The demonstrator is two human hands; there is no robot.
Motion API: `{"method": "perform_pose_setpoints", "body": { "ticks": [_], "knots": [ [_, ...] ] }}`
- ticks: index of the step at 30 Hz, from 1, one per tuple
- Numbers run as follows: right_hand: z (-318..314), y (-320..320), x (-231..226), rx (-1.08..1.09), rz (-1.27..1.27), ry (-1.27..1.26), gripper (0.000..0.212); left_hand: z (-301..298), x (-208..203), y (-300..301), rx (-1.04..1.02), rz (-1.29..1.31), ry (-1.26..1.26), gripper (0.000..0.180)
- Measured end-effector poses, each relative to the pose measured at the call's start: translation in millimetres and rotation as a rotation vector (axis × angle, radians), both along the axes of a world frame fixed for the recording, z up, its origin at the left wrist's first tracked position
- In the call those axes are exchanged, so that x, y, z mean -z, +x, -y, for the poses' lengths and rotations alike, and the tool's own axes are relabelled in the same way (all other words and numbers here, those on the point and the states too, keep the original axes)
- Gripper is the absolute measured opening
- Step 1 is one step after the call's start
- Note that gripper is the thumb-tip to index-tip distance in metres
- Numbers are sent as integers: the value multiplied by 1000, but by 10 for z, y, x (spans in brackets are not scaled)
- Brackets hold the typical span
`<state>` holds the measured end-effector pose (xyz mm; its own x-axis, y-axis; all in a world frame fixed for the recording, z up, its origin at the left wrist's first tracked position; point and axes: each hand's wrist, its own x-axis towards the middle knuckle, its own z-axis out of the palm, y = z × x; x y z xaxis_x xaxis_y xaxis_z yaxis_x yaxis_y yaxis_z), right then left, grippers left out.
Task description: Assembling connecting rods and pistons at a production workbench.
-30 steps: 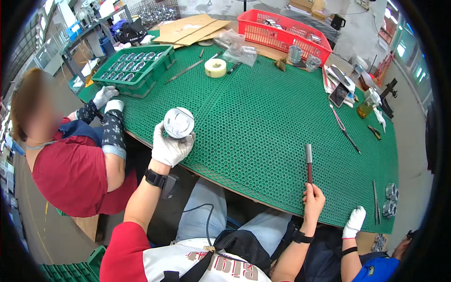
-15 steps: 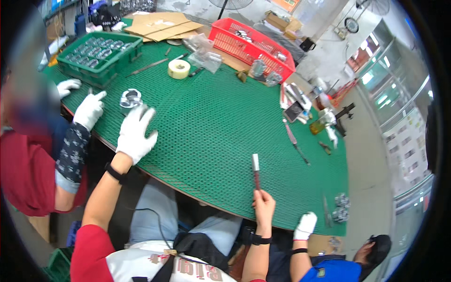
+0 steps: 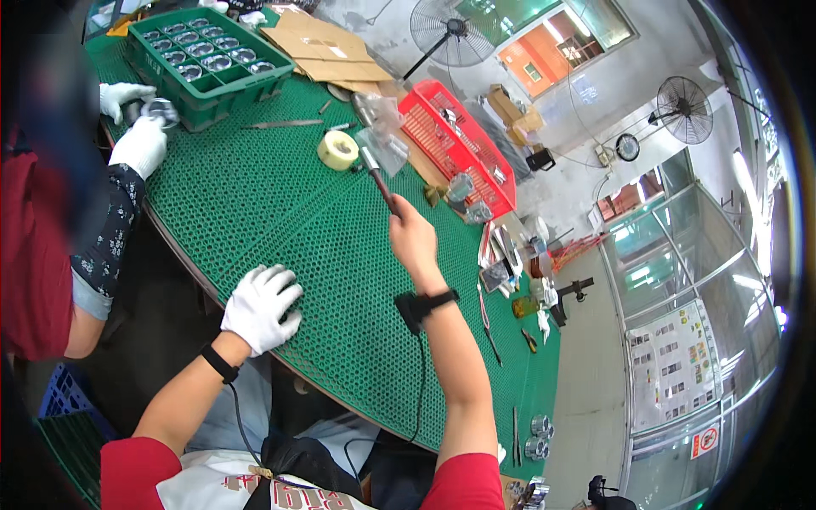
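Just above the frame's centre, the bare right hand (image 3: 414, 238) grasps a metal-tipped rod (image 3: 380, 179) by its dark handle (image 3: 385, 192), likely stiff, fairly light and best held there; lower left, the gloved left hand (image 3: 262, 311) spreads loosely over the green mat (image 3: 357, 289), gripping nothing visible

The scene is bright overall, with fairly even light across the green table (image 3: 340, 280). Glare sits at the right — a long tube light (image 3: 746, 183) and the windows (image 3: 642, 272) burn almost white. Deep shadow fills the space under the table. The rod's (image 3: 385, 189) tip shines pale. A co-worker's head (image 3: 59, 127) is smeared — and straight edges bow outward.
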<state>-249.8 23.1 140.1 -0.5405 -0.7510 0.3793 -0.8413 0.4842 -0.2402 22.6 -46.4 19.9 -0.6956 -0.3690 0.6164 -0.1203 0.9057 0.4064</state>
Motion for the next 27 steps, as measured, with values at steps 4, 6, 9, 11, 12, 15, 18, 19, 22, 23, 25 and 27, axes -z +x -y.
{"method": "perform_pose_setpoints", "body": {
  "ticks": [4, 6, 9, 11, 12, 15, 18, 19, 22, 23, 25, 27],
  "knots": [
    [845, -98, 306, 110, -376, 216, 21, 5, 29, 59, 1, -1, 30, 38],
    [1045, -130, 436, 126, -553, 236, 14, 8, 16, 44, 8, 12, 35, 37],
    [1231, -292, 535, 154, -507, 273, 16, 3, -22, 11, 11, 23, 30, 37],
    [1197, -451, 479, 135, -289, 212, 16, 16, -16, -20, 21, 8, 27, 36],
    [1103, -576, 407, 121, 38, 105, 15, -2, -40, -54, 29, 1, 29, 35],
    [814, -360, 417, 20, 1029, -207, 13, 54, 7, 15, 8, 30, 33, 35],
    [2, 435, 263, -39, 1325, -541, 17, 48, 36, 36, 1, 31, -4, 35],
    [-388, 632, 246, -52, 1298, -616, 20, 21, 16, 9, 20, 34, -4, 35],
    [-1426, 1209, 490, 126, 1006, -640, 17, 2, -13, 56, 18, 18, -40, 35],
    [-1746, 1316, 659, 210, 941, -666, 18, -3, -37, 70, 24, 25, -39, 36],
    [-2308, 1400, 1000, 373, 657, -613, 36, -5, -46, 105, 4, 51, -48, 36],
    [-2740, 1436, 1249, 502, 311, -603, 36, 13, -44, 76, 3, 77, -62, 37]
  ]
}}
